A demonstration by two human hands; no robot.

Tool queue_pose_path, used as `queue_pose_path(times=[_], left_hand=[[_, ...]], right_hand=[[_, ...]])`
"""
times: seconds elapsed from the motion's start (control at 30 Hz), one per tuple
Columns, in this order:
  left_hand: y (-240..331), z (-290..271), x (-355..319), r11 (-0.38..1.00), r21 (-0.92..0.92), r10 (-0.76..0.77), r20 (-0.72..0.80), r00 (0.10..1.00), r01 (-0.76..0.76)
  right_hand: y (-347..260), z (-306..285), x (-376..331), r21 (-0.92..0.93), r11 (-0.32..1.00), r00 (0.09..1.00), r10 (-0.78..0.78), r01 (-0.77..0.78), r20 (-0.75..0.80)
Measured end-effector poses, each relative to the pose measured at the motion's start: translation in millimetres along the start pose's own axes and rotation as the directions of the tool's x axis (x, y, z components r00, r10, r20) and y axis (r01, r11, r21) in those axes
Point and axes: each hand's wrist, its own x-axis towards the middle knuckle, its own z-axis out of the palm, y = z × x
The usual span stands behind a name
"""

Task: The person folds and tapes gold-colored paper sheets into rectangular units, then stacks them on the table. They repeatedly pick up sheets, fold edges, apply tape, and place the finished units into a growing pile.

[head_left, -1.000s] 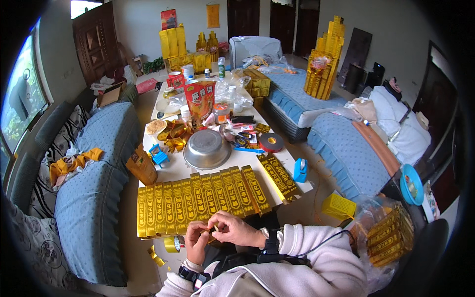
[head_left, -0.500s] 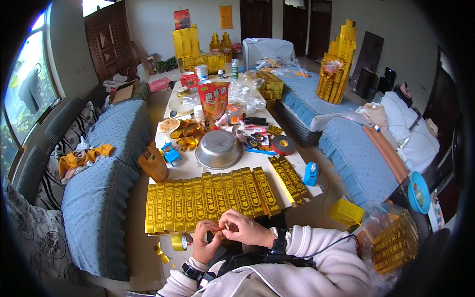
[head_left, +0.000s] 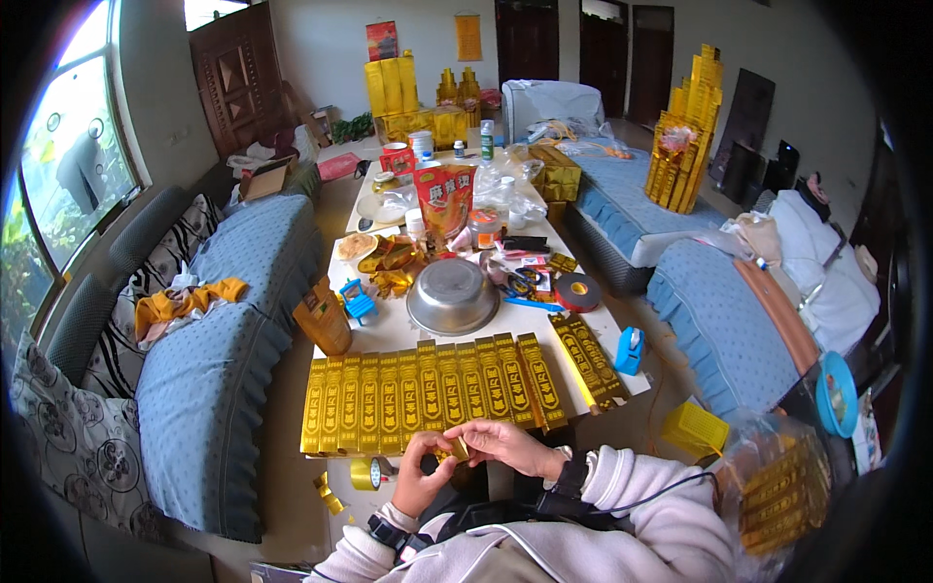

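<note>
My left hand (head_left: 420, 474) and my right hand (head_left: 502, 445) meet just below the near edge of the white table (head_left: 389, 335), both pinching a small gold foil piece (head_left: 457, 450) between the fingertips. Right above them lies a long row of gold foil bars (head_left: 428, 391), side by side across the table. Two more gold bars (head_left: 589, 358) lie angled at the row's right end. A roll of gold tape (head_left: 366, 473) rests near my left wrist.
An upturned metal bowl (head_left: 453, 296), a black tape roll (head_left: 577, 291), a red snack bag (head_left: 443, 200) and clutter fill the table's middle. Blue sofas flank it left (head_left: 209, 379) and right (head_left: 719, 330). A clear bag of gold bars (head_left: 777, 486) sits at my right. Gold stacks (head_left: 686, 136) stand behind.
The view has shifted slightly, and my hands have stayed together below the table edge, working the small gold piece between the fingers.
</note>
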Motion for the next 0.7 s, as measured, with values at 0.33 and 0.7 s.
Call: queue_pose_path(times=[0.33,0.7], left_hand=[[-1.8,2.8,-5.4,0.998,-0.029,-0.051,0.058,0.997,0.052],[6.1,4.1,-10.4,0.973,0.228,-0.045,0.1,0.994,0.021]], right_hand=[[7.8,1.7,7.3,-0.166,0.986,0.989,-0.036,0.013,-0.141],[-1.9,5.5,-1.5,-0.287,0.956,0.98,-0.005,-0.053,-0.199]])
